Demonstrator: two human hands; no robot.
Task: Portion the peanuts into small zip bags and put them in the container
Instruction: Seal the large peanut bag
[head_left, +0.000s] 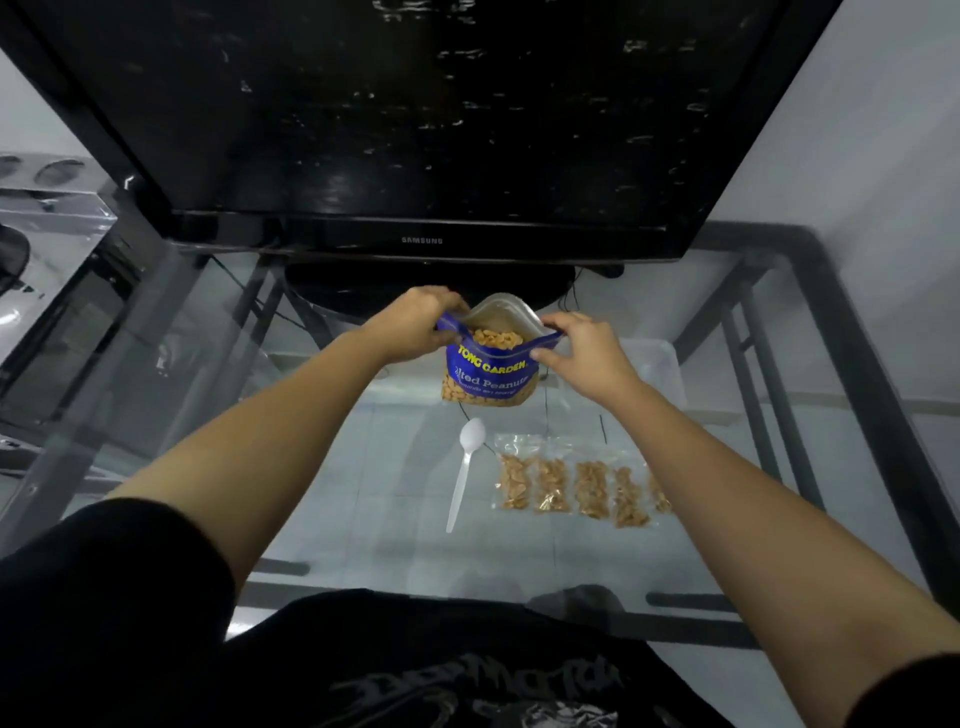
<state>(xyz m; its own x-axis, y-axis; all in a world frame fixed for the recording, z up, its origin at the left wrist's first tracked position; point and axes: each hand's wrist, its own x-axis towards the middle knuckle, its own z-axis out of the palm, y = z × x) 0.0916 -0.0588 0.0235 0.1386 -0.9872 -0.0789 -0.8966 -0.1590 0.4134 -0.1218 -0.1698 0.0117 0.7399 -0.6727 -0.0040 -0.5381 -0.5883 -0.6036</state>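
Above glass table (363, 467), both hands (421, 325) (582, 353) pinch glossy peanut bag (488, 376) open

The blue peanut bag (488, 371), gripped at its open mouth by the left hand (418, 325) and the right hand (582, 353), carried "TONG GARDEN" in yellow capitals just below the pinched rim, between the two hands. Under that stood white lettering that read "lted Peanuts", its first letters cut off at the bag's left edge, and a smaller line beneath it was too blurred to read. Beyond the hands, the television's (415, 130) lower bezel bore "SAMSUNG".
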